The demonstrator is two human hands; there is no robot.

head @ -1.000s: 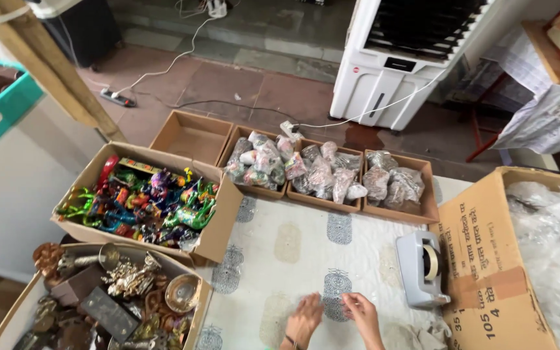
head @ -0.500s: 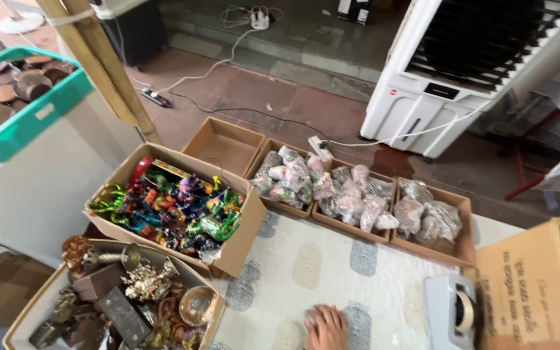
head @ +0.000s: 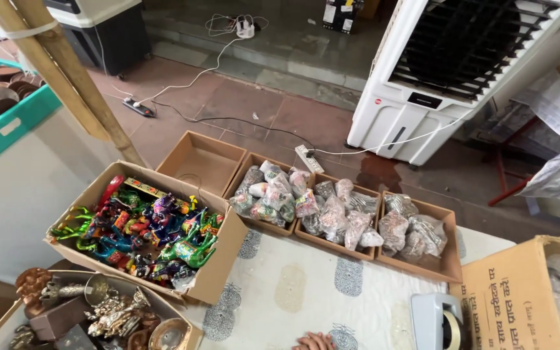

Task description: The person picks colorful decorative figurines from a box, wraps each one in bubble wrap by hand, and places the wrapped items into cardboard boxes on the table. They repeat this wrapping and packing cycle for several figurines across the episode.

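Only a few fingertips show at the bottom edge, resting on the patterned white tablecloth (head: 306, 291). They seem to belong to my left hand (head: 314, 341), and nothing is visible in them. My right hand is out of the picture. Nearest to the fingers is a grey tape dispenser (head: 437, 321), to their right. Beyond the cloth stands a row of shallow cardboard trays: one empty tray (head: 199, 162), then three trays of small figures wrapped in clear bags (head: 341, 217).
A cardboard box of bright painted animal figures (head: 144, 233) stands at the left, with a box of brass pieces (head: 92, 317) below it. A large carton (head: 520, 298) is at the right. Behind are a white air cooler (head: 448, 71), floor cables, a bamboo pole (head: 66, 78) and a teal crate (head: 8, 123).
The view has tilted up and toward the floor. Both hands lay on the cloth a second ago; now only fingertips remain at the bottom edge.
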